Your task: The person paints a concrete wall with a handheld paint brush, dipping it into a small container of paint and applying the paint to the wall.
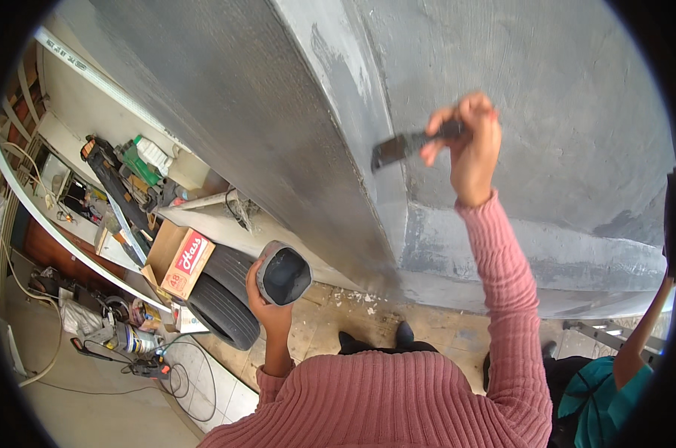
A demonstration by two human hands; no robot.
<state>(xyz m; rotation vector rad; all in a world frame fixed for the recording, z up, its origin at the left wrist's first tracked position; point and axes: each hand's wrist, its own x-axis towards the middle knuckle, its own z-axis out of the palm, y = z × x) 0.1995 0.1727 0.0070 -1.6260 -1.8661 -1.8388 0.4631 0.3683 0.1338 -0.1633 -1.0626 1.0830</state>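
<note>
A flat paintbrush [399, 149] with dark, paint-covered bristles is pinched in my right hand [472, 145], which is a little blurred. The bristles are at the pale grey strip beside the raised edge of the grey wall [532, 134]; whether they touch it I cannot tell. Lower and to the left, my left hand [259, 287] is wrapped round a cut-open container [286, 275] with dark grey paint inside. The wall's paint is uneven, darker on the left face and lighter along the edge strip.
Black tires [222, 313] and an open cardboard box [175, 257] are at the left. Behind them, a cluttered shelf holds a green and white bottle [153, 157]. Cables and tools lie lower left. A person in a teal top [603, 396] stands at the right, near a metal ladder [614, 334].
</note>
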